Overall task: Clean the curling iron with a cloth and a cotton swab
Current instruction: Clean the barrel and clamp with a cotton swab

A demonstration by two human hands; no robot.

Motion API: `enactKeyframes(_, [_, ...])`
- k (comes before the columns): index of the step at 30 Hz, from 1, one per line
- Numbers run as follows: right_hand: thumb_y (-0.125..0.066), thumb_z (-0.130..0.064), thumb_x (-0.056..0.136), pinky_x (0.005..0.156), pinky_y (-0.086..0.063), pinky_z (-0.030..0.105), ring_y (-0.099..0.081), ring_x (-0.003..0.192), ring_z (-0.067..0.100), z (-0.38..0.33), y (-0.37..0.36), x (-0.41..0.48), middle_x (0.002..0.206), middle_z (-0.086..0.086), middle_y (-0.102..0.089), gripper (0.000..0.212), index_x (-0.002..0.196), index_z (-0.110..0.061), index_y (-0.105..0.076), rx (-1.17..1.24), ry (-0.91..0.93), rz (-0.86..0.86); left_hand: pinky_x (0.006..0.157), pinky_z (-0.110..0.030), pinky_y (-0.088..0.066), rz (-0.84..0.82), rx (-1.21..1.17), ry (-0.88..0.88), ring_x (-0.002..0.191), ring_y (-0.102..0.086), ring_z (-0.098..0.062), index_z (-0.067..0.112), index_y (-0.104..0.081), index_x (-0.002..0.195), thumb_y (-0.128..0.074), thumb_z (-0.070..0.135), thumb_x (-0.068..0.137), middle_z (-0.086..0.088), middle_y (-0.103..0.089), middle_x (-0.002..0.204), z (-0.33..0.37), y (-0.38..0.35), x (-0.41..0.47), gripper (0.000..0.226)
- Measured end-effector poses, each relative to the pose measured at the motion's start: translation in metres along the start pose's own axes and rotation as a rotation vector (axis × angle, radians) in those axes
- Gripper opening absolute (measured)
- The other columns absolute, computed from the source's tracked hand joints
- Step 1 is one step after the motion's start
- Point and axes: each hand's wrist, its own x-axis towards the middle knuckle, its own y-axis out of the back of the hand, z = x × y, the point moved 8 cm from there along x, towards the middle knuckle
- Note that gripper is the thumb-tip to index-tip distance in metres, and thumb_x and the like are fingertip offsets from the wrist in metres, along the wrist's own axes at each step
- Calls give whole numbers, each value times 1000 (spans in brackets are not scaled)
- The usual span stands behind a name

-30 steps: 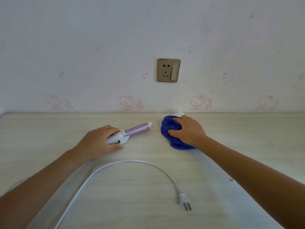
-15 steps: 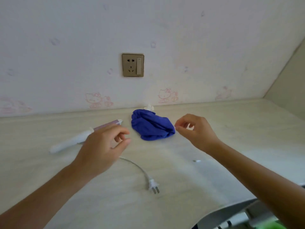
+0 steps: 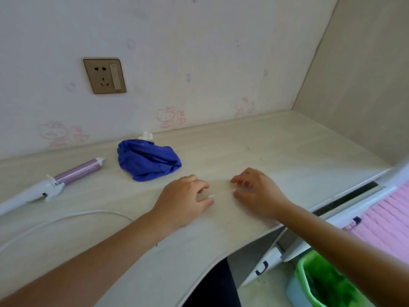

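We saw a pale wood-grain desk set against a wall with faint pink cartoon cats and a tan socket. The curling iron lay at the left of the desk, its white cord looping towards us. The crumpled blue cloth sat just right of its tip. Nearer us, the thin cotton swab lay on the desk between both hands. The right hand pinched one end. The left hand curled at the other end, and we could not tell whether it gripped. A green bin stood below the desk edge.
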Motion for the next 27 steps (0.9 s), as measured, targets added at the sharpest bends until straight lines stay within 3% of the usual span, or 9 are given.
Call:
enactKeyframes(6, [-70,-30,94,80,-50,30,-56,91,9,-6,0,4,94,-13,-60,9,96,-31,-79,14,69,25,78,-32,-48,-43,99,-28,94,-62,-16,23,-77,98,-63,30,98,8,-66,99,13,-13,13,16])
enactKeyframes(10, [-67,-28,94,81,-53,32,-58,88,11,-13,1,3,94,-11,-64,10,93,-27,-77,10,72,7,76,-33,-49,-61,120,-52,86,-63,-17,18,-69,93,-59,27,96,8,-65,97,19,-14,14,13])
enactKeyframes(15, [-67,-25,91,72,-55,22,-67,77,4,-31,8,-2,81,-14,-71,6,88,-30,-69,161,50,52,71,-38,-52,26,20,-42,74,-62,-13,21,-63,91,-63,26,95,9,-66,87,14,18,4,6])
enactKeyframes(18, [-64,-28,94,69,-52,15,-67,78,2,-70,16,-3,77,-17,-71,8,96,-30,-72,237,173,104,57,-26,-48,174,-32,-60,62,-60,-10,24,-62,85,-69,21,92,15,-60,70,3,59,-19,11])
enactKeyframes(21, [-65,-23,97,67,-50,19,-65,74,12,-118,17,1,75,-8,-72,14,91,-20,-77,309,323,120,53,-13,-35,259,-45,-11,60,-57,-4,30,-59,83,-70,22,90,22,-56,66,-18,95,-45,16])
enactKeyframes(23, [-66,-17,96,66,-48,24,-61,69,17,-147,12,5,72,-3,-68,16,82,-14,-73,341,390,117,55,-18,-39,282,-52,2,60,-56,-6,30,-61,86,-71,17,91,21,-56,65,-31,113,-61,17])
enactKeyframes(27, [-66,-14,93,64,-48,29,-57,66,18,-197,-9,15,69,-2,-64,16,77,-14,-69,380,459,68,66,-35,-53,283,-59,6,71,-64,-8,25,-72,94,-70,18,94,13,-67,82,-48,133,-85,7])
